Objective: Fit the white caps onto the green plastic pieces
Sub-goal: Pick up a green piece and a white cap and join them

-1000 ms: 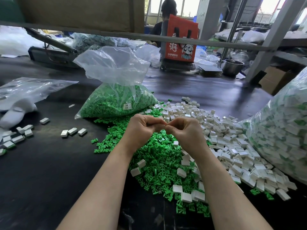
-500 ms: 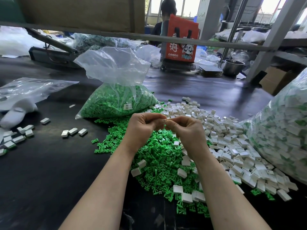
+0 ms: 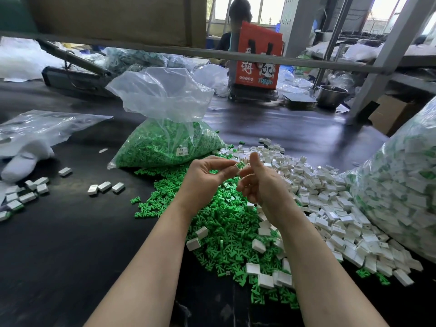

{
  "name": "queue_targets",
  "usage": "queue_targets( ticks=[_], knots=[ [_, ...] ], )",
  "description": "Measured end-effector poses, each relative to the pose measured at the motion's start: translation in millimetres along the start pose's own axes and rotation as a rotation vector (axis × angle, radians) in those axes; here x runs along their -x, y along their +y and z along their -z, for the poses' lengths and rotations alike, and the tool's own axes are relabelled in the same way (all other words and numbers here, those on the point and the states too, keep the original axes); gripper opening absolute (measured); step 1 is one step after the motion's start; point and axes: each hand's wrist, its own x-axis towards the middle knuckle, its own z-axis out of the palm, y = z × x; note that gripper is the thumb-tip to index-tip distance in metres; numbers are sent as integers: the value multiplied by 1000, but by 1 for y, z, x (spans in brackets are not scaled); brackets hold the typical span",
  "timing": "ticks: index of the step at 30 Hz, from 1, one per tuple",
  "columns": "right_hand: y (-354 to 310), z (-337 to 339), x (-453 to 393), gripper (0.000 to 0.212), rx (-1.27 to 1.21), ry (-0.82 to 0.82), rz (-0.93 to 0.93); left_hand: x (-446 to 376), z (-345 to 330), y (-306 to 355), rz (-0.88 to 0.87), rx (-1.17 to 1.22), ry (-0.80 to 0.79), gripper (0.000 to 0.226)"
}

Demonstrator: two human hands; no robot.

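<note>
My left hand point(image 3: 207, 180) is raised over a loose heap of green plastic pieces point(image 3: 224, 234). Its thumb and fingertips pinch a small piece point(image 3: 238, 165) that shows white and green. My right hand point(image 3: 264, 187) is just right of it, thumb lifted and fingers loosely curled, with nothing visible in it. The fingertips of the two hands are slightly apart. A wide spread of loose white caps point(image 3: 330, 199) lies to the right of the green heap, and a few caps lie on top of the green pieces.
A clear bag of green pieces point(image 3: 169, 147) stands behind my hands. A big bag of capped pieces point(image 3: 401, 185) fills the right edge. Capped pieces point(image 3: 105, 186) and an empty bag point(image 3: 35, 128) lie left. A person point(image 3: 238, 17) sits behind a red bag point(image 3: 258, 55).
Both hands were pressed together fingertip to fingertip. They have since risen slightly and parted: the right thumb has lifted away and the left hand keeps the piece.
</note>
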Motion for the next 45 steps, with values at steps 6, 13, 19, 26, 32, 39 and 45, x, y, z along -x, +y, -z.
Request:
queue_targets(
  ticks=[6, 13, 19, 26, 32, 39, 45],
  knots=[
    [3, -7, 0, 70, -6, -174, -48, 0, -7, 2, 40, 52, 19, 16],
    [7, -7, -1, 58, -108, -131, -56, 1, -11, 4, 96, 95, -26, 12],
    [10, -9, -3, 55, -101, -123, -10, 3, -17, 10, 180, 135, 8, 16],
    [17, -7, -7, 62, -38, -99, 54, 3, -25, 13, 247, 201, 41, 13],
    [20, -6, -7, 59, -49, -107, 83, 2, -28, 12, 294, 262, 59, 17],
    [16, -3, -3, 71, 26, -93, 81, 2, -29, 10, 304, 268, 57, 15],
    [15, -1, -1, 78, 50, -102, 74, 3, -28, 11, 300, 292, 29, 23]
  ],
)
